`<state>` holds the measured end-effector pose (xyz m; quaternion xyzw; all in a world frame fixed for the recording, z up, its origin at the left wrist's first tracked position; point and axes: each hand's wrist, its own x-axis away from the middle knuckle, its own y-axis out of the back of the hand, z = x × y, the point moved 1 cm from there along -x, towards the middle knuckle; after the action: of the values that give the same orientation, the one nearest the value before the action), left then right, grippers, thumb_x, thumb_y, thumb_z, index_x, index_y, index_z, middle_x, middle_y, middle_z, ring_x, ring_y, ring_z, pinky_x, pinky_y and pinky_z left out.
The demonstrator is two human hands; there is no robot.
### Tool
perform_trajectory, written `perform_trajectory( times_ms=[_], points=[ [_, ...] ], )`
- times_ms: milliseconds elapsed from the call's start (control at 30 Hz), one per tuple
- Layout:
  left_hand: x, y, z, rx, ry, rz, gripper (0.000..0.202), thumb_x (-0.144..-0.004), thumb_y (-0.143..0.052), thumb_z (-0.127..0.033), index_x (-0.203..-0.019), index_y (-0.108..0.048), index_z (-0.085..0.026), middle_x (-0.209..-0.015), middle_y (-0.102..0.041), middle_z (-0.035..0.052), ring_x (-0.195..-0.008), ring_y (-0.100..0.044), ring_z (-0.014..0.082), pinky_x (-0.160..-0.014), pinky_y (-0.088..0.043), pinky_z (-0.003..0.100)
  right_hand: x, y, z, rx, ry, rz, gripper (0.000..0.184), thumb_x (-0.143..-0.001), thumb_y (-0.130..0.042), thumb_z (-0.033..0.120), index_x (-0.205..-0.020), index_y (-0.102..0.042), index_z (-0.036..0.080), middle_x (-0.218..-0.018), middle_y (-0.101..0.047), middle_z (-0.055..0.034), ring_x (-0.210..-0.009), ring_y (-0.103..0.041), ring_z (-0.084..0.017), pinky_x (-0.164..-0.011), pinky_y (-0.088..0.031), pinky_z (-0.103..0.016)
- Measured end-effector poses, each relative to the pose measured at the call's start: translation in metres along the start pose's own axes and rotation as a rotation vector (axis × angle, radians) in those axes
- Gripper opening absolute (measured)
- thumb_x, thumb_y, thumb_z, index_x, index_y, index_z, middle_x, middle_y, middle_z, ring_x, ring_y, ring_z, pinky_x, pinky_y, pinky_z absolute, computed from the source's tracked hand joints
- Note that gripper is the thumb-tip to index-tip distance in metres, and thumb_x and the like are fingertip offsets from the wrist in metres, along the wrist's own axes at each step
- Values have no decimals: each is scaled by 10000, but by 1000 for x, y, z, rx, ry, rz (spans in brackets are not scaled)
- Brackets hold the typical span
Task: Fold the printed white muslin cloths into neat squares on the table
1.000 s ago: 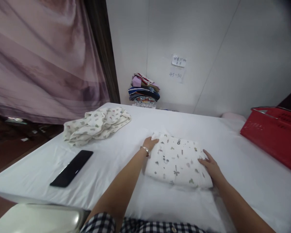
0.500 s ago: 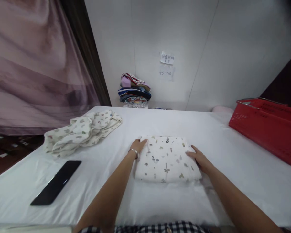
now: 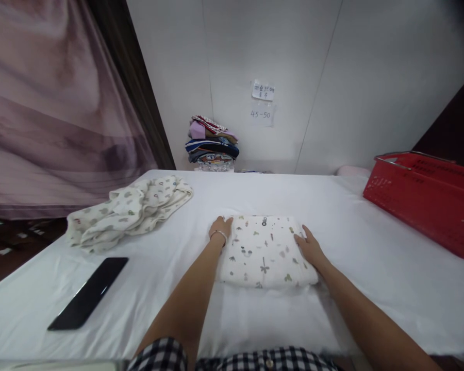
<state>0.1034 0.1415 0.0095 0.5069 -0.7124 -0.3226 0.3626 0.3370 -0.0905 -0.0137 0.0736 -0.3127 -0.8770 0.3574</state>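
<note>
Head view, folded cloth on white table, curtain, wall

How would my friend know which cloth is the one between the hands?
Look at the big white-covered table. On it, between the left hand and the right hand, lies a white printed cloth. It's folded into a flat rectangle, unlike the crumpled printed cloth.

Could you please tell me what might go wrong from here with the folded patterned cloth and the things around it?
1. The left hand and right hand are at opposite sides of the folded cloth; uneven pulling might skew its layers.
2. The white sheet beneath looks creased in places, so it could bunch if the cloth is dragged.
3. The black flat object lies left of both hands; a wide leftward sweep might knock it.
</note>
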Motion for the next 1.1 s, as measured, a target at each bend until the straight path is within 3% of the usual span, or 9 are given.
perform_trajectory(
  times_ms=[200, 333, 467, 567, 700, 767, 867, 1000, 1100],
  points=[
    [14, 10, -7, -34, -31, -49, 640, -809, -365, -563, -1256, -412, -107, -1233, -531, 184, -1111, -514, 288, -879, -419, 384, -2, -1, -1, 53, 34, -13, 658, -821, -412, 433, -1391, -266, 141, -1304, -477, -135, -1125, -508, -230, -965, -368, -336],
    [33, 4, -27, -186, -331, -181, 688, -828, -285, -589, -1347, -315, -138, -1429, -311, 124, -1310, -264, 254, -1053, -235, 408, 0, -3, 1, 79, 43, -18, 640, -831, -390, 439, -1388, -270, 147, -1329, -451, -129, -1164, -477, -219, -977, -353, -330],
    [48, -19, -36, -407, -616, 19, 761, -795, -164, -676, -1397, -254, -219, -1492, -143, 30, -1366, -59, 252, -1091, -37, 494, 3, -1, 7, 123, 41, 7, 640, -840, -373, 438, -1391, -258, 133, -1321, -456, -140, -1155, -484, -222, -966, -355, -330],
    [51, -29, -32, -488, -620, 131, 801, -778, -95, -694, -1419, -185, -222, -1499, -64, 18, -1367, 18, 252, -1083, 8, 514, 5, 5, 13, 270, 43, 47, 654, -847, -363, 449, -1403, -222, 134, -1245, -523, -159, -1096, -527, -247, -914, -385, -360],
    [51, -30, -28, -501, -620, 125, 809, -777, -43, -686, -1425, -151, -213, -1499, -14, 20, -1362, 71, 244, -1080, 35, 515, 9, 17, 22, 569, 53, 118, 660, -858, -335, 466, -1411, -185, 140, -1049, -622, -175, -955, -591, -289, -803, -414, -409],
    [50, -30, -28, -500, -630, 117, 806, -779, -40, -684, -1425, -149, -214, -1500, -17, 24, -1362, 77, 241, -1081, 30, 513, 13, 18, 30, 664, 117, 79, 644, -856, -341, 457, -1401, -214, 139, -1099, -594, -182, -1000, -563, -296, -804, -411, -413],
    [49, -31, -28, -500, -641, 99, 798, -783, -53, -683, -1423, -163, -219, -1501, -27, 25, -1362, 71, 245, -1083, 19, 513, 20, 6, 49, 700, 360, 3, 602, -855, -355, 396, -1385, -257, 128, -1332, -420, -177, -1223, -381, -278, -934, -345, -407],
    [50, -33, -26, -469, -649, 73, 787, -792, -75, -676, -1418, -190, -212, -1499, -51, 42, -1365, 48, 246, -1080, 23, 517, 21, -30, 76, 690, 654, 159, 619, -866, -323, 473, -1384, -281, 136, -1462, -219, -115, -1347, -142, -228, -1071, -148, -400],
    [50, -33, -24, -423, -665, 44, 765, -800, -108, -669, -1409, -222, -221, -1498, -70, 41, -1367, 31, 237, -1087, 17, 498, 10, -49, 80, 720, 633, 205, 679, -860, -280, 552, -1390, -271, 128, -1470, -190, -111, -1355, -98, -234, -1080, -57, -436]
  ],
)
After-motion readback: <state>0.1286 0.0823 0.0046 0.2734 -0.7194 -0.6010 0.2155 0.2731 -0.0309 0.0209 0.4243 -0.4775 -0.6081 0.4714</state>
